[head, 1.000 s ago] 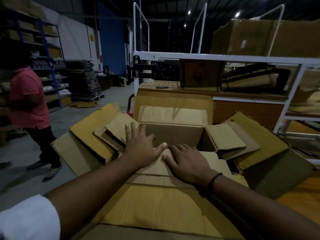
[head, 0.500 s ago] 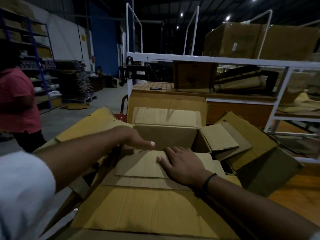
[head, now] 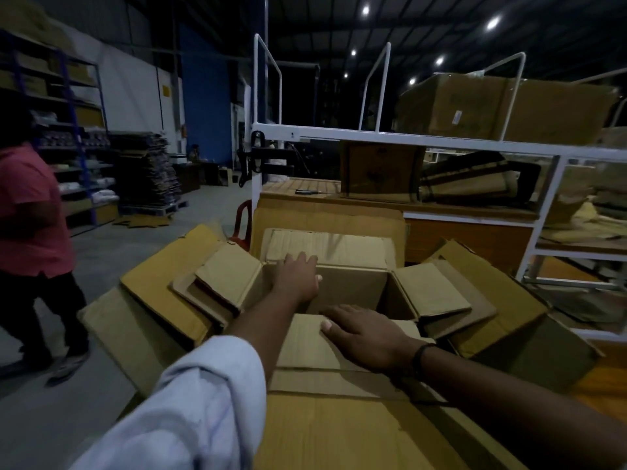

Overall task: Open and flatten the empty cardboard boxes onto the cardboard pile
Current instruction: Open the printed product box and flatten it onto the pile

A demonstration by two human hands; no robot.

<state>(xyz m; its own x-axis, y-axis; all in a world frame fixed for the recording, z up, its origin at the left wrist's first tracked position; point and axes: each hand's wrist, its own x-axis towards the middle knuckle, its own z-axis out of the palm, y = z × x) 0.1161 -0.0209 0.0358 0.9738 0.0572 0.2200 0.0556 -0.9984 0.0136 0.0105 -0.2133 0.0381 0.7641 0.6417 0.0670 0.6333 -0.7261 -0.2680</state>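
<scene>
A: Two hands on one open brown corrugated cardboard box (head: 353, 291), and it sits square in the middle of the flattened brown cardboard pile (head: 339, 435), all four flaps thrown outward.

B: Grip check, please.

A: Left hand (head: 298, 276) is stretched to the box's far-left corner, fingers straight and spread over the hinge of the far flap (head: 342, 245), clutching nothing. Right hand (head: 366, 334) lies palm-down on the near flap (head: 302, 347), fingers flat, pressing rather than holding.

B: So which way does it fold?

A: The box's long axis runs side to side across the person, so the far and near walls are the long ones. Left hand is nearer the far wall, and the right pins the near side. My read: the collapse wants those two long walls brought together, shearing sideways, with the left hand driving.

B: And round about?

A: Beyond the box, a white tubular metal rack (head: 407, 141) loaded with more cartons (head: 502, 110). Off to the box's left, another person in a pink shirt (head: 30, 212) on the grey floor (head: 112, 252).
</scene>
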